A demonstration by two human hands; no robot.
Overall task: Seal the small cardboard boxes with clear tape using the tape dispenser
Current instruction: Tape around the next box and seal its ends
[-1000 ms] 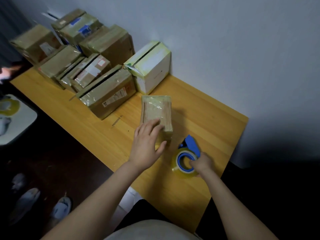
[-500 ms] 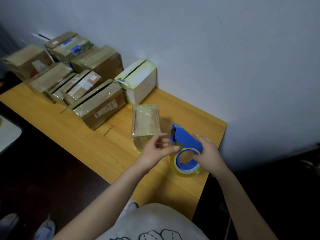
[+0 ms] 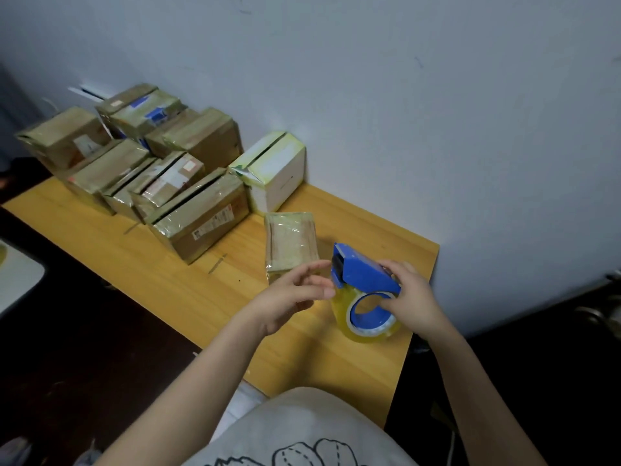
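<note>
Wooden worktop (image 3: 161,284); taped boxes (image 3: 201,220) clustered back-left against the wall. Small cardboard box (image 3: 290,240) lies mid-worktop, partly behind left grip (image 3: 289,297). Blue tape dispenser (image 3: 364,277) stands right of it, right grip (image 3: 413,297) curled round its top. Left grip loosely spread, fingertips at the cutter end.

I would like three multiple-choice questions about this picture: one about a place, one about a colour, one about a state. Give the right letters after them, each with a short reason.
1. The white box stands: A on the floor; B against the wall; C on top of a brown box.
2. The body of the tape dispenser is: A blue; B red; C black.
3. The right hand: A lies flat on the table; B holds a box; C grips the tape dispenser.

Answers: B, its far side stands at the wall; A, the housing is plainly blue; C, its fingers curl over the housing.
</note>
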